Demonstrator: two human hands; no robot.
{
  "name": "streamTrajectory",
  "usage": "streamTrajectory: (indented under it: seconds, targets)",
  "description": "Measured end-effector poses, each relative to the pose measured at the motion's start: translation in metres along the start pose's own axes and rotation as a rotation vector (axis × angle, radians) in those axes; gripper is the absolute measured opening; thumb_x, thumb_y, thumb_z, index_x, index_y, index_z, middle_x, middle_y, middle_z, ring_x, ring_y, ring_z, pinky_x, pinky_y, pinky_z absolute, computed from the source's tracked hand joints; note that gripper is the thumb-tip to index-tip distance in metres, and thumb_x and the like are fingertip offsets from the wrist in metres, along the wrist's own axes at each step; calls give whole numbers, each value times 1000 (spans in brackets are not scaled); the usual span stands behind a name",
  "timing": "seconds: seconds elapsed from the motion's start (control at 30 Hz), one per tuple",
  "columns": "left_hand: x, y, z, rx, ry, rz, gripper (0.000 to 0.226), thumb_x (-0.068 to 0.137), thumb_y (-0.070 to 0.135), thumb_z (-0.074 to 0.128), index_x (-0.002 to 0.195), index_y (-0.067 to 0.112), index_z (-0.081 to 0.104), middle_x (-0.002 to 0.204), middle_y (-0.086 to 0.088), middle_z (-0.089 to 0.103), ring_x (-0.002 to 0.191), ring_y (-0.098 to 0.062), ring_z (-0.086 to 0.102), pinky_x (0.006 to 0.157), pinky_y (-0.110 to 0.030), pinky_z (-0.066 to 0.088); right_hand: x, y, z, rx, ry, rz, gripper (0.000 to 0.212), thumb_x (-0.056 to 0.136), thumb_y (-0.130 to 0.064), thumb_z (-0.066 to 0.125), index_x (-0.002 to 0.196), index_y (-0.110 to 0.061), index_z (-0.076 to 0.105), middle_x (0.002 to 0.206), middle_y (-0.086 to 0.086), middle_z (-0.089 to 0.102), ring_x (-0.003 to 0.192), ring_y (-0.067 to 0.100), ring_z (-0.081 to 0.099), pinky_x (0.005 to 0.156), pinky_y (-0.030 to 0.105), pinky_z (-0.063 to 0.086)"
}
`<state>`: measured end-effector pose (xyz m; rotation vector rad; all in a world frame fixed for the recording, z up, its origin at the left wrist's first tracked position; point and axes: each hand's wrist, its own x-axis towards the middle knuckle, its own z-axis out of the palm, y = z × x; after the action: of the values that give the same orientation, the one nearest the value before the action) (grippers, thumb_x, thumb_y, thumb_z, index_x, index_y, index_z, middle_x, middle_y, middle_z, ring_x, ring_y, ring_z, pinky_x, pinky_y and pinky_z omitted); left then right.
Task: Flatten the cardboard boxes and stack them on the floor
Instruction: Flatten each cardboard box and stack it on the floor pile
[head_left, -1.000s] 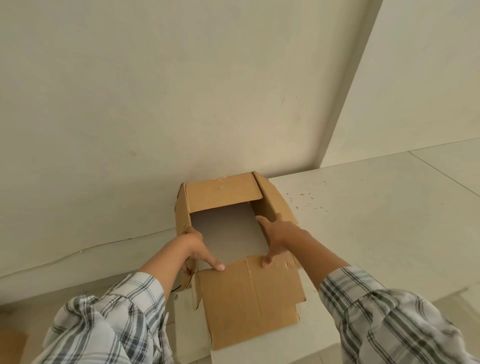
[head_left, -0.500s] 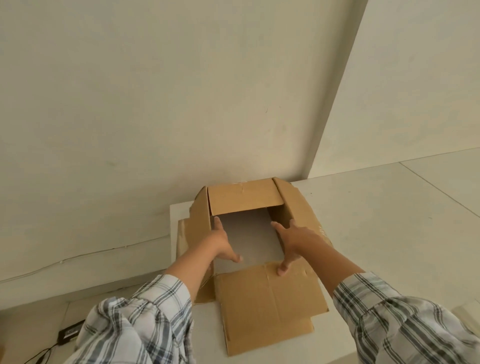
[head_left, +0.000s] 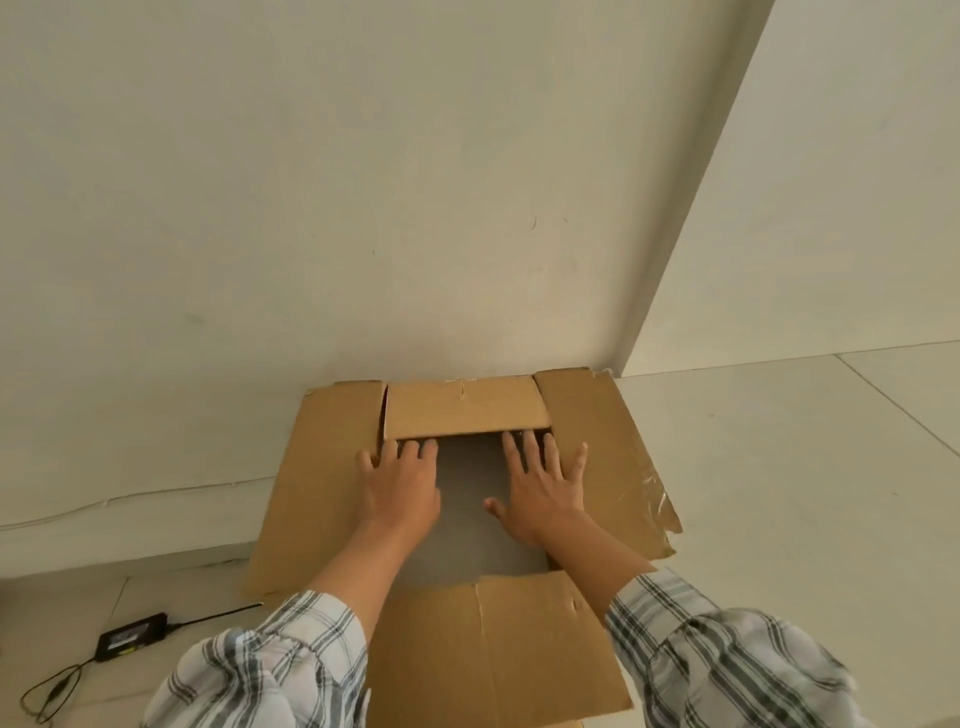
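One brown cardboard box (head_left: 322, 493) is seen spread out on the pale tiled floor (head_left: 779, 467), set right up against the cream wall (head_left: 415, 208) near a corner. Its left and right sides are laid almost flat. A short flap (head_left: 465, 408) at the far end is tipped up by the wall, and a wide flap (head_left: 493, 649) is laid out toward the person. Both hands are placed in the grey middle of the box, the left hand (head_left: 400, 488) by the left side and the right hand (head_left: 543, 491) by the right side. The fingers (head_left: 530, 447) of both are held straight and spread, palms down, and nothing is gripped by them. Their tips are placed just at the lower edge of the short flap. How hard they are pressed cannot be told. The box is judged to be light and stiff, but easy to bend along its folds, and it may spring back up when let go. It is best taken by its outer edges, one in each hand, where the card is plain. The strip of clear shiny tape (head_left: 652, 499) on the right side may be slippery and is best left alone. A black power brick (head_left: 130, 635) with a cord is seen on the floor to the left, well apart.
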<state>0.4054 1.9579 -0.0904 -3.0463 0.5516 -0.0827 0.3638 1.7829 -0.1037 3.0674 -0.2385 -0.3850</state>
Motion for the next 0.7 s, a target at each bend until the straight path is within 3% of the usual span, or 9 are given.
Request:
streamTrajectory:
  seconds: [0.1, 0.17, 0.27, 0.43, 0.7]
  targets:
    - [11, -3, -4, -68, 263, -31, 40, 83, 24, 61, 122, 20, 58, 107, -1, 63, 96, -25, 58, 78, -41, 41, 18, 2, -5, 63, 212, 12, 98, 93, -66, 39, 151, -24, -28, 158, 6, -34, 150, 34, -16, 105, 73, -16]
    - [22, -6, -7, -88, 312, -104, 35, 79, 21, 62, 114, 20, 59, 106, -3, 60, 92, -26, 55, 75, -41, 42, 37, 6, -15, 54, 271, -1, 99, 93, -64, 41, 152, -24, -27, 156, 5, -37, 150, 34, -14, 105, 73, -14]
    - [36, -11, -13, -102, 213, -244, 38, 78, 23, 64, 115, 19, 56, 120, -6, 54, 103, -30, 50, 84, -45, 42, 73, 12, -37, 30, 231, -26, 97, 94, -63, 41, 152, -26, -26, 155, 4, -39, 150, 35, -12, 108, 74, -9]
    - [54, -33, 0, -105, -25, -345, 48, 90, 35, 54, 134, 20, 41, 137, -6, 43, 121, -32, 43, 95, -47, 39, 119, 14, -56, 14, -3, -19, 91, 96, -59, 44, 154, -31, -19, 159, 1, -31, 151, 33, -3, 111, 73, -1]
    - [61, -46, 16, -241, -34, -360, 50, 91, 17, 44, 140, 24, 38, 137, -2, 50, 120, -31, 49, 95, -47, 40, 137, 16, -32, 6, -47, -19, 94, 95, -56, 50, 154, -33, -20, 164, 0, -18, 151, 34, -9, 110, 74, 0]
